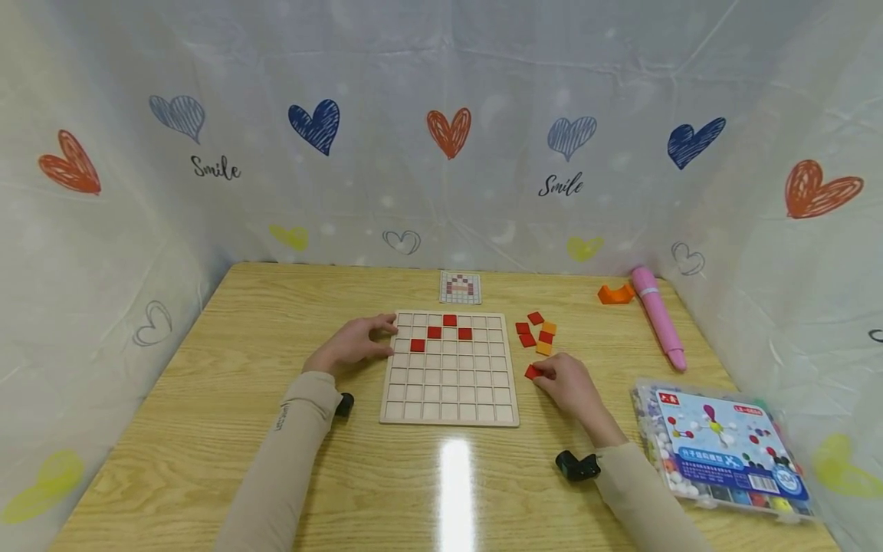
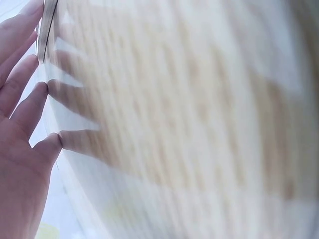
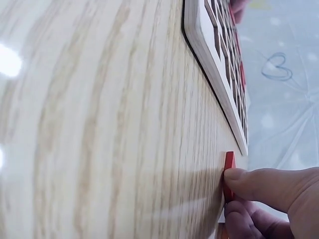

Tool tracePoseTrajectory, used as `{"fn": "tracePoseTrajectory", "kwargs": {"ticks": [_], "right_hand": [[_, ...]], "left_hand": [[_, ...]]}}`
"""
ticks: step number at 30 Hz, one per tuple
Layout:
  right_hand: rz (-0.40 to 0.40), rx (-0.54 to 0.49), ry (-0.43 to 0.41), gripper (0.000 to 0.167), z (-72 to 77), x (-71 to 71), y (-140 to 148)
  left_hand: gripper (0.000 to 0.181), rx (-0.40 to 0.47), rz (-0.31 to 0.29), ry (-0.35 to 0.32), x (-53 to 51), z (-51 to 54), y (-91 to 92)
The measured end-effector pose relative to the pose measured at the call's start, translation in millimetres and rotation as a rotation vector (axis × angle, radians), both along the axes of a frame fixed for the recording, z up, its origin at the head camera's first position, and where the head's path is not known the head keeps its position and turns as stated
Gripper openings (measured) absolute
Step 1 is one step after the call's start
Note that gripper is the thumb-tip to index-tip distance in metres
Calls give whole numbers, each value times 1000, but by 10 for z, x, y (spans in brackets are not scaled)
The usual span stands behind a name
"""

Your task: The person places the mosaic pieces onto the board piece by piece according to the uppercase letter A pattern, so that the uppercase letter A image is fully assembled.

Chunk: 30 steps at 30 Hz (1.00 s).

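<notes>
A wooden grid board (image 1: 448, 420) lies on the table, with red tiles in several upper cells, one of them a red tile (image 1: 450, 320) in the top row. My left hand (image 1: 355, 343) rests at the board's left edge with fingers spread; in the left wrist view the left hand (image 2: 22, 124) touches the table and board edge. Right of the board, my right hand (image 1: 569, 387) pinches a red tile (image 1: 532, 372). The right wrist view shows the thumb of that hand (image 3: 269, 199) against the red tile (image 3: 229, 174), low by the tabletop.
Loose red and orange tiles, including an orange tile (image 1: 543, 348), lie right of the board. A pattern card (image 1: 460, 287) sits behind it. Farther right are an orange piece (image 1: 615, 294), a pink pen-like object (image 1: 658, 318) and a clear boxed kit (image 1: 731, 452).
</notes>
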State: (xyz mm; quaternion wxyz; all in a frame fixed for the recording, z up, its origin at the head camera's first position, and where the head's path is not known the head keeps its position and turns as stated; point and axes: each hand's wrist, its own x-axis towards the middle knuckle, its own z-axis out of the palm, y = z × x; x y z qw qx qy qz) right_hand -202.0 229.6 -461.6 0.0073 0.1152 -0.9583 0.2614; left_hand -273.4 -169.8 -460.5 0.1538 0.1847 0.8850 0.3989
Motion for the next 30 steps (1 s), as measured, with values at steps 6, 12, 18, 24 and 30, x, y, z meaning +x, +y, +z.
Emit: {"fn": "tracePoseTrajectory", "kwargs": {"ticks": [6, 12, 18, 24, 30], "right_hand": [[7, -3, 3, 24, -14, 18, 9], [-1, -13, 0, 25, 0, 26, -4], [-3, -11, 3, 25, 19, 26, -16], [-2, -2, -3, 23, 13, 11, -23], [3, 11, 5, 23, -1, 3, -22]], "left_hand": [[43, -7, 0, -1, -11, -21, -3], [43, 2, 1, -8, -28, -47, -11], [44, 4, -1, -6, -36, -47, -15], [44, -5, 0, 1, -32, -32, -11], [45, -13, 11, 5, -31, -27, -3]]}}
